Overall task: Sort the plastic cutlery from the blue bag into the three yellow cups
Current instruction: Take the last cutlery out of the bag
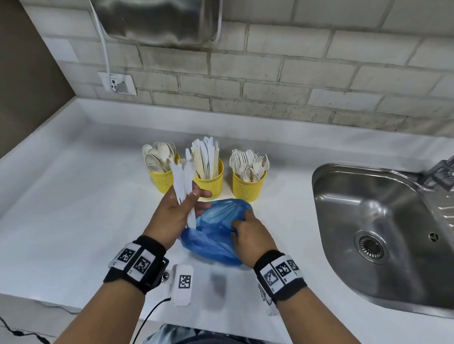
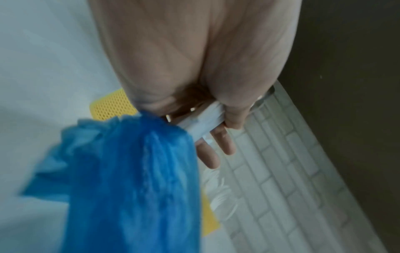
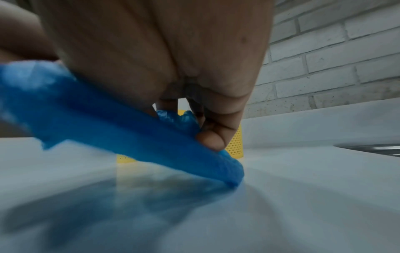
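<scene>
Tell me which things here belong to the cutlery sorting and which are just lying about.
Part of the job:
blue bag
white knives in left hand
right hand gripping the bag
three yellow cups

Just there:
sink
tap
wall socket

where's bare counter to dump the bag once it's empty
Open counter lies left of the spoon cup, out to the wall; a narrower strip runs between the fork cup and the sink. Crowded: the blue bag lies right before the cups, with both hands there.
</scene>
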The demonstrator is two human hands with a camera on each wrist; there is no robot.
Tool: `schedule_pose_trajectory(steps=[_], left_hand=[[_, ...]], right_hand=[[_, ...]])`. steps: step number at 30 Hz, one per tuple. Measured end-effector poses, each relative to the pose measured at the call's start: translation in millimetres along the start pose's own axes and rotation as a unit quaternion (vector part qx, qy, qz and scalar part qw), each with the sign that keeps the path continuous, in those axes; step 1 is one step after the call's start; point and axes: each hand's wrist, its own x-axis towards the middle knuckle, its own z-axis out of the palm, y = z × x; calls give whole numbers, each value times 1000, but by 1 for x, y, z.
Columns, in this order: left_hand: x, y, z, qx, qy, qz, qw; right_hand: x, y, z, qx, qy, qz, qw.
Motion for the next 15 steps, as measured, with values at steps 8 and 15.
schedule_pose_trajectory(steps=[8, 15], left_hand=[[0, 55, 18, -201, -21, 24, 979], [-5, 58, 23, -131, -79, 3, 988]], right_hand=[[-5, 6, -6, -23, -32, 50, 998], [-9, -21, -66, 247, 87, -5, 965]])
